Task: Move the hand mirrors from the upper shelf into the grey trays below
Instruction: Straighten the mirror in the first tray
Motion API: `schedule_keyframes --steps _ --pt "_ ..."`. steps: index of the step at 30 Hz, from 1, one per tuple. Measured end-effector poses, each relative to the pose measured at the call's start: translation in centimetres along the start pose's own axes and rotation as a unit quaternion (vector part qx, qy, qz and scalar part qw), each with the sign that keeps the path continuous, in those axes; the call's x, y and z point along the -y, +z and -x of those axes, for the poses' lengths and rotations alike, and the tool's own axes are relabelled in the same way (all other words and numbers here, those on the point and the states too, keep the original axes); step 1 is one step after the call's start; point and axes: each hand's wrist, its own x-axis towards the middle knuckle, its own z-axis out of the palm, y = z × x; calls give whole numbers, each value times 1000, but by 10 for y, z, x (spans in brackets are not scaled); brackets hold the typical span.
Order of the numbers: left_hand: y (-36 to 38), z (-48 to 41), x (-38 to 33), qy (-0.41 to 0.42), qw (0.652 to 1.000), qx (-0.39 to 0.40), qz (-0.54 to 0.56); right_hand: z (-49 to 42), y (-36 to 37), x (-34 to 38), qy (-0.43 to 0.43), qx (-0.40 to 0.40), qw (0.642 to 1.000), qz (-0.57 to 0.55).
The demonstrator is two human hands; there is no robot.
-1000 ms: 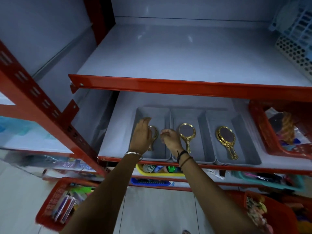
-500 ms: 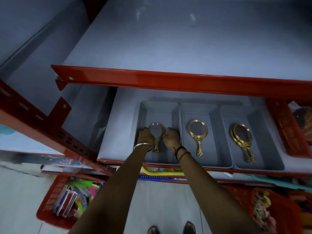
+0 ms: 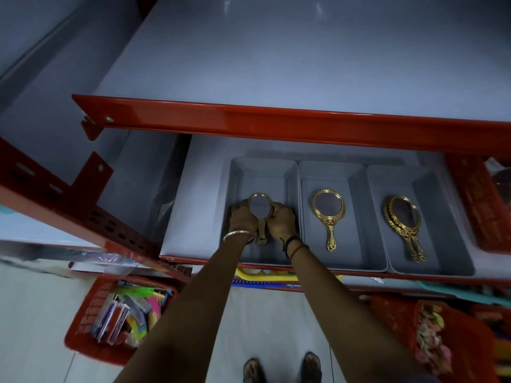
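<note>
Three grey trays sit side by side on the lower shelf. In the left tray [image 3: 262, 170] a gold hand mirror [image 3: 260, 208] lies flat, handle toward me. My left hand [image 3: 242, 219] and my right hand [image 3: 282, 219] hold its round frame from either side. The middle tray [image 3: 329, 172] holds one gold mirror [image 3: 329, 214]. The right tray [image 3: 398, 175] holds gold mirrors [image 3: 403, 225] stacked on each other. The upper shelf [image 3: 276, 56] shows no mirrors.
A red shelf beam [image 3: 276, 123] crosses just above the trays. A red basket [image 3: 481, 205] stands right of the trays. On the floor sit a red basket of packets [image 3: 119, 316] at left and another red basket [image 3: 442, 338] at right. My feet show at the bottom.
The mirror has come down flat into the left tray, and both hands now clasp its frame. The camera has tilted downward, so the trays sit lower and closer.
</note>
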Motion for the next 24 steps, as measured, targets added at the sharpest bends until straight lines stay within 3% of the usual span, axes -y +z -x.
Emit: schedule_keyframes --steps 14,20,24 --pt "3 3 2 11 1000 -3 -8 9 1 4 18 -11 999 -32" --pt "-5 13 2 -41 998 -35 30 21 -10 1 76 -15 997 -20" --pt "-8 29 8 -29 999 32 3 31 -4 -9 77 19 997 1"
